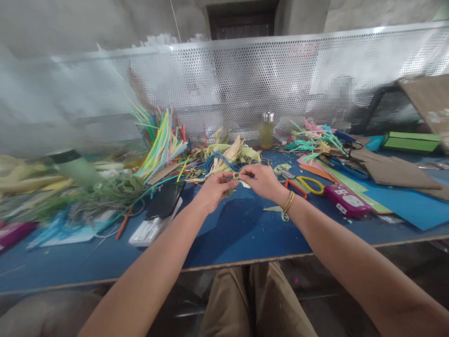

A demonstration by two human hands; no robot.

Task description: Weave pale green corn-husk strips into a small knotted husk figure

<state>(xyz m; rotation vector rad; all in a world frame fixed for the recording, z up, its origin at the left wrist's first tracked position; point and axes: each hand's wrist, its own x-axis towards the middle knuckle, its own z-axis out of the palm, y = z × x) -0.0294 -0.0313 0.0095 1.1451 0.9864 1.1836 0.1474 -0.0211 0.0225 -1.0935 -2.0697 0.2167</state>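
Above the blue tabletop (242, 234), my left hand (213, 192) and my right hand (261, 181) meet at the fingertips. Between them is a small rolled strip of pale green husk (236, 176), pinched from both sides; its finer details are too small to make out. Just beyond my hands lies a heap of dried husks (242, 152) with blue string (218, 162) across it. Yellow-handled scissors (310, 185) and a red-handled tool (295, 188) lie right of my right wrist. Near that wrist is a loose husk scrap (275, 209).
At left are a black phone (164, 201) on a white pack (154, 229), tangled green string (108, 192), a green tumbler (75, 168) and colourful pipe cleaners (159, 140). A glass bottle (267, 131) stands behind. Right are a purple pack (346, 200) and blue sheets (403, 206).
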